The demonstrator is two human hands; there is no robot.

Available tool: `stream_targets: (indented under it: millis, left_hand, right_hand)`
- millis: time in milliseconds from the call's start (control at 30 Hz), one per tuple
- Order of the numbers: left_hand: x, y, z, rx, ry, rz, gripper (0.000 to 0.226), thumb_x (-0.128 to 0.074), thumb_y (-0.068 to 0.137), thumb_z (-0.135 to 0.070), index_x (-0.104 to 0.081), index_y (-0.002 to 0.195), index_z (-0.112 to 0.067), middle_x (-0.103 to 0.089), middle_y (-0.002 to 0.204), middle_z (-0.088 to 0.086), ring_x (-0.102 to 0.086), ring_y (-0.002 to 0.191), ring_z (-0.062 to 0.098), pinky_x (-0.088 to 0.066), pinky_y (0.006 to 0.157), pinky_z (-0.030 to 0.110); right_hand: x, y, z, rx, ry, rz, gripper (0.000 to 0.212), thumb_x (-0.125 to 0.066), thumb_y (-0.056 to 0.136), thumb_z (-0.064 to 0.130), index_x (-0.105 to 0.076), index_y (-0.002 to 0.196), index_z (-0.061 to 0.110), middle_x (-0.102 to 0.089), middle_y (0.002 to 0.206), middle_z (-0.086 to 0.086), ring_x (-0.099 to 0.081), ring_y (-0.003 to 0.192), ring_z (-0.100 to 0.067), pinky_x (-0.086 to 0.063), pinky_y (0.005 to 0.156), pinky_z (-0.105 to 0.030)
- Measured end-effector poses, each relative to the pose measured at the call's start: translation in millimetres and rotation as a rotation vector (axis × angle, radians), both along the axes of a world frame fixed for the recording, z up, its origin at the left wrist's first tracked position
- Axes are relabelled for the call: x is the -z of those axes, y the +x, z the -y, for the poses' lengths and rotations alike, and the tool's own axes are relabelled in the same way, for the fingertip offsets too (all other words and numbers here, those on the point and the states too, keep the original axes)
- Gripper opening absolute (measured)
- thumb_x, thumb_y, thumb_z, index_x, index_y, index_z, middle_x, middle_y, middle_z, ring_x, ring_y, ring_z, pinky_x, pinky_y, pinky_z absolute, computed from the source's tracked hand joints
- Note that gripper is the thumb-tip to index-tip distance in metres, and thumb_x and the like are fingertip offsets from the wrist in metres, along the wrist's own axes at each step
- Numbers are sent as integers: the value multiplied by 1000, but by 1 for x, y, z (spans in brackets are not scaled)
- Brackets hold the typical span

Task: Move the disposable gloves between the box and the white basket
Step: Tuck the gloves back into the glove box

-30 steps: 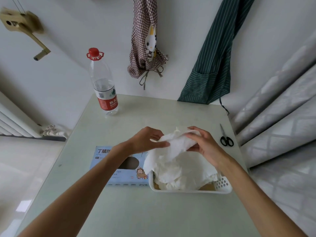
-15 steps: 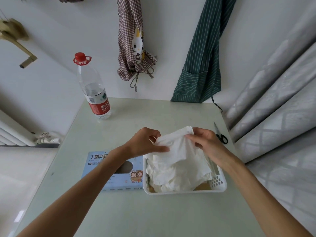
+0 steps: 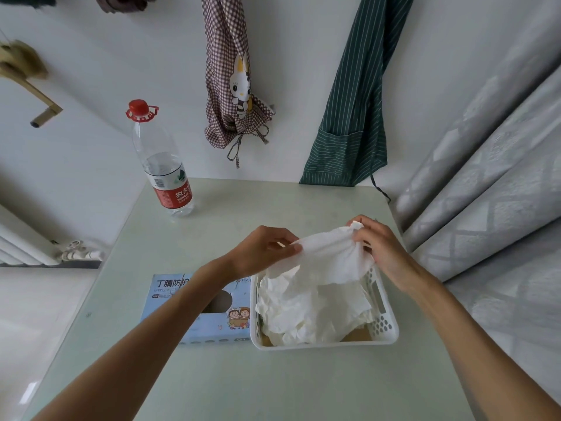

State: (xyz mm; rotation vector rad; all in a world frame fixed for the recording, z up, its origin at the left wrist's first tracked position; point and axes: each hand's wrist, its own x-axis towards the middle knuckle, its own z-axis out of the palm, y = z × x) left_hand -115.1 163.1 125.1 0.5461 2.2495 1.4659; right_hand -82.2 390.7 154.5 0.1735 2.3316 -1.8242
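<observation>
A white disposable glove point(image 3: 331, 256) is stretched between my two hands above the white basket point(image 3: 384, 325). My left hand point(image 3: 262, 249) pinches its left edge and my right hand point(image 3: 379, 244) pinches its bunched right end. Below it, a heap of white gloves point(image 3: 309, 311) fills the basket. The light blue glove box point(image 3: 194, 305) lies flat just left of the basket, touching it, with its oval opening facing up; my left forearm crosses over it.
A clear water bottle point(image 3: 165, 165) with a red cap stands at the table's far left. Two aprons, checked point(image 3: 230, 86) and green striped point(image 3: 352, 117), hang on the wall behind. Grey curtains point(image 3: 491, 177) close off the right side. A radiator point(image 3: 18, 244) is at far left.
Both hands have drawn apart, spreading the glove wider; my right hand moved right and now covers the scissors seen earlier. The camera view shifted slightly.
</observation>
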Motion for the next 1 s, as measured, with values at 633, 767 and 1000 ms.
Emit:
stream_targets:
  millis: [633,767,1000]
  left_hand:
    - [8,37,33,-458,224,-190,17,-48,98,-17,-63,91,-13,-66,86,-7,-58,81,2,-42,72,11]
    - [-10,52,58,-589,250,-314,16,-47,95,-22,-59,86,-16,-60,78,-10,-52,76,6,-40,69,14]
    - [31,24,41,-410,-223,-338,11,-49,97,-28,-58,91,-28,-65,72,-11,-62,64,5,-48,66,25]
  right_hand:
    - [6,30,64,110,447,-633,16,-50,97,19,-65,100,13,-62,76,21,-58,68,4,-44,64,-16]
    - [-14,43,96,55,189,-547,14,-51,97,12,-61,89,17,-42,49,18,-31,44,-3,-23,46,-9]
    - [37,39,69,204,75,-198,26,-50,97,24,-57,75,12,-35,48,10,-31,43,-3,-25,44,-17]
